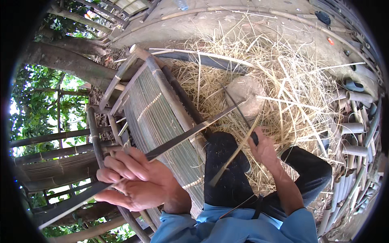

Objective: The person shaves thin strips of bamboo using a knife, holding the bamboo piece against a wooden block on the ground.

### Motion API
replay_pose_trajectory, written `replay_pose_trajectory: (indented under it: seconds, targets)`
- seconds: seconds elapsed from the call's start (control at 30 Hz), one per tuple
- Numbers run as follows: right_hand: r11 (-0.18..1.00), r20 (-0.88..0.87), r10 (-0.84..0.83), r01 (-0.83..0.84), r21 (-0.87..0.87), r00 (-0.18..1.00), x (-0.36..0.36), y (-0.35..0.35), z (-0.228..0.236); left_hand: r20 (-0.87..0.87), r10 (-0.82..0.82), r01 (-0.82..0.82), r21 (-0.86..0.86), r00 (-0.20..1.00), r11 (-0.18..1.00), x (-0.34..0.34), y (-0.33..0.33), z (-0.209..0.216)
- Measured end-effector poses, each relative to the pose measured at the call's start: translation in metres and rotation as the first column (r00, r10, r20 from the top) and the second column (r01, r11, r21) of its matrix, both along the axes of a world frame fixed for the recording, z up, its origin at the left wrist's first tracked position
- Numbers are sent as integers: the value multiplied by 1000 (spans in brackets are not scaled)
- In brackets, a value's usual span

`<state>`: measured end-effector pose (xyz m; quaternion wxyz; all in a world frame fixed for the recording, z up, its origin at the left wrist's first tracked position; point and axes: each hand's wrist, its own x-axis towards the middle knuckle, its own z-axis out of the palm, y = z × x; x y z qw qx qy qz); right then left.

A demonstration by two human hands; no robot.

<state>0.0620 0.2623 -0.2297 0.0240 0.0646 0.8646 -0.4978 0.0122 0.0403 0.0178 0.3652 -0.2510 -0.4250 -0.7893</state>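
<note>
The left hand (135,182) is closed around a long dark bamboo strip (178,139) that runs past both sides of the grip, towards the right hand (263,150). The right hand is clamped on a knife handle (254,138), with a thin pale splint (233,156) beside it. The strip looks light, stiff yet springy, with sharp edges; hold it mid-length on the flat faces.

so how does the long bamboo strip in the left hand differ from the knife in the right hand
The bamboo strip is long, flat and dark, running from lower left up toward the stone; the knife is shorter, with a thin dark blade. The left hand closes around the strip near its middle, while the right hand takes the knife at its end, by the handle. Both slant across the straw-covered ground.
</note>
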Motion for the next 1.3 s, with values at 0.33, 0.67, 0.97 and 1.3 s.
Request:
replay_pose_trajectory:
  seconds: [0.33, 0.67, 0.97, 1.3]
  targets:
    - [975, -388, 170, -213, -70, 906, 43, -42, 176, -76, -39, 31, -98, 996, 995, 39, 21, -23]
    - [971, -397, 233, -191, 143, 887, 46, -61, 146, -42, 46, -50, -96, 998, 994, 51, 16, -29]
    - [955, -273, 296, -284, 81, 915, 41, -55, 126, 10, 157, -155, -118, 987, 981, 56, 14, -25]
    - [993, -363, 118, -103, 60, 924, 25, -47, 86, -20, 27, -29, -115, 999, 993, 48, 13, -23]
